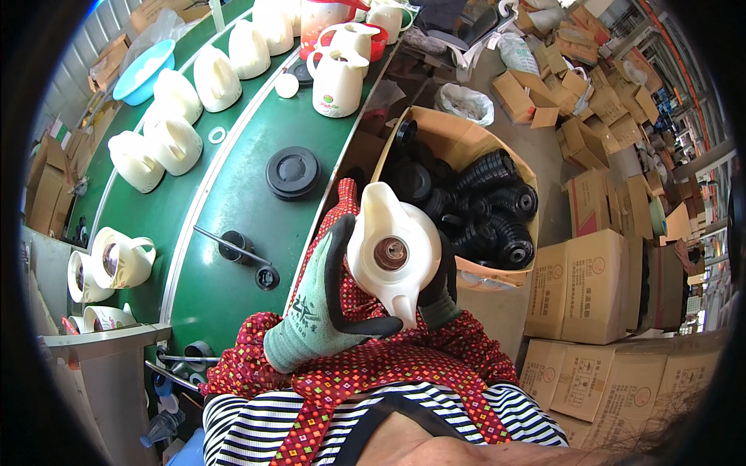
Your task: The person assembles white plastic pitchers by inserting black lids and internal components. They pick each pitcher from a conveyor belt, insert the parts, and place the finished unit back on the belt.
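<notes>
A white vacuum jug [416, 233] with a spout and a handle is held upright in front of my chest. Its top is uncovered and shows a brown, shiny inside. My left hand [318, 311], in a green and black glove, grips the jug's left side with the thumb near the handle. On the other side, my right hand [440, 299], gloved alike, wraps round the body; its fingers are partly hidden behind the jug. A round black base [293, 172] lies on the green table [233, 186] to the left. Nearer are a black cup-shaped tool with a metal rod [235, 245] and a small black ring [267, 278].
A carton of ribbed black plastic parts [532, 167] stands just right of the table. White jug shells [172, 144] line its far left; finished jugs [336, 81] stand at the back, cream jugs [124, 260] at the left. Stacked cartons [579, 287] rise at right.
</notes>
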The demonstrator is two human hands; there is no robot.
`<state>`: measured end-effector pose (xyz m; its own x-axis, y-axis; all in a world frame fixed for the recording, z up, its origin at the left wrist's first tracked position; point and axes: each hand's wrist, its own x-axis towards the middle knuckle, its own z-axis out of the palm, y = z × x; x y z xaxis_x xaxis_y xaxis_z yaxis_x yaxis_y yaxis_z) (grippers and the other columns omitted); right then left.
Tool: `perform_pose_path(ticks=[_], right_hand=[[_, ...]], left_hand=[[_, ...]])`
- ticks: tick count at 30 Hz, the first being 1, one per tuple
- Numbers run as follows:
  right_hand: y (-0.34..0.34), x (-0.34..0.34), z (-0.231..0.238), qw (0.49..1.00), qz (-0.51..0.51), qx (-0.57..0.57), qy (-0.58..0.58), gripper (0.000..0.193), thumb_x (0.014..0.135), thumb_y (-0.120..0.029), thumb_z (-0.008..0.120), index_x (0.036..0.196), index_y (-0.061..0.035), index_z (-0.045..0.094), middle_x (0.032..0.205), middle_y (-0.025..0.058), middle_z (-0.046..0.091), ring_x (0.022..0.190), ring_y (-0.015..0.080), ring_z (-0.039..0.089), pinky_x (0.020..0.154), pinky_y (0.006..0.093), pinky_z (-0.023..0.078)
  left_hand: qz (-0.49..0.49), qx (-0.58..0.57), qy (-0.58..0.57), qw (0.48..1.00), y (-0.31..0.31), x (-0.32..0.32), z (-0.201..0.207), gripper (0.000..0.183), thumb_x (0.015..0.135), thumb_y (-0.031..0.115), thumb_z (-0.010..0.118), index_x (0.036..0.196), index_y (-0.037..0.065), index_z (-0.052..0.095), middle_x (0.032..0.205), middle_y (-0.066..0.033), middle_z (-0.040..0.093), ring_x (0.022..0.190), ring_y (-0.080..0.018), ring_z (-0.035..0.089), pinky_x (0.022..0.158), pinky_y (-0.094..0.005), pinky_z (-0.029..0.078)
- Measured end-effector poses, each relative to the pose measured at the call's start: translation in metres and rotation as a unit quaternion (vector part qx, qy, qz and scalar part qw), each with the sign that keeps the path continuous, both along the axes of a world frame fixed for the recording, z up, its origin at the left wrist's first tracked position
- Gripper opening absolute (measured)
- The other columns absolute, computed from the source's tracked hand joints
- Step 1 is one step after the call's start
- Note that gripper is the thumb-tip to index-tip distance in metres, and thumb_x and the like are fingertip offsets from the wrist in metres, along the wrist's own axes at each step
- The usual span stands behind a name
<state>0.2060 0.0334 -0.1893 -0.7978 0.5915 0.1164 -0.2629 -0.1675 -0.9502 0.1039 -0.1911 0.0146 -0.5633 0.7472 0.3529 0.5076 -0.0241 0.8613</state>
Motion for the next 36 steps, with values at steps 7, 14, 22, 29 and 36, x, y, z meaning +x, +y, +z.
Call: perform_pose_path(ticks=[7,14,22,29,36], right_hand=[[0.018,0.021,0.000,0.996,0.033,-0.072,0.032,0.052,0.109,-0.030,0.057,0.151,-0.0030,0.043,0.148,0.0149,0.057,0.132,0.0276,0.059,0.109,0.0438,0.054],[-0.011,0.017,0.052,0.951,0.069,-0.286,0.094,0.068,0.106,-0.029,0.064,0.161,-0.0055,0.032,0.160,0.0168,0.042,0.143,0.0287,0.049,0.117,0.0474,0.045],[-0.010,-0.012,0.221,0.716,0.161,0.676,0.062,0.093,0.071,-0.040,0.091,0.150,-0.0057,0.056,0.161,0.0157,0.044,0.152,0.0399,0.036,0.123,0.0603,0.027],[-0.013,-0.067,0.213,0.590,0.291,0.750,0.062,0.052,0.072,-0.043,0.084,0.111,-0.0111,0.070,0.130,0.0044,0.057,0.133,0.0342,0.044,0.113,0.0614,0.029],[-0.026,-0.069,0.209,0.588,0.326,0.739,0.046,0.048,0.070,-0.044,0.082,0.105,-0.0116,0.072,0.113,0.0043,0.059,0.127,0.0344,0.047,0.109,0.0623,0.032]], left_hand=[[0.032,-0.018,0.071,0.997,0.004,-0.005,0.008,0.085,0.056,0.040,0.101,0.126,0.011,0.065,0.156,-0.0378,0.038,0.144,-0.0563,0.042,0.117,-0.0584,0.040],[0.095,-0.048,0.061,0.992,-0.006,-0.021,-0.015,0.060,0.065,0.037,0.100,0.109,0.006,0.074,0.157,-0.0353,0.036,0.145,-0.0541,0.041,0.119,-0.0563,0.037],[-0.140,-0.205,0.275,0.929,-0.029,-0.077,0.012,0.066,0.069,0.028,0.091,0.130,0.011,0.072,0.167,-0.0302,0.023,0.154,-0.0525,0.024,0.124,-0.0589,0.028],[-0.070,-0.281,0.244,0.925,-0.023,-0.054,0.007,0.062,0.075,0.035,0.086,0.130,0.012,0.070,0.164,-0.0336,0.026,0.152,-0.0522,0.029,0.123,-0.0601,0.030],[-0.064,-0.198,0.251,0.945,-0.020,-0.046,-0.003,0.064,0.071,0.035,0.091,0.126,0.011,0.072,0.153,-0.0295,0.044,0.143,-0.0511,0.042,0.119,-0.0589,0.037]])
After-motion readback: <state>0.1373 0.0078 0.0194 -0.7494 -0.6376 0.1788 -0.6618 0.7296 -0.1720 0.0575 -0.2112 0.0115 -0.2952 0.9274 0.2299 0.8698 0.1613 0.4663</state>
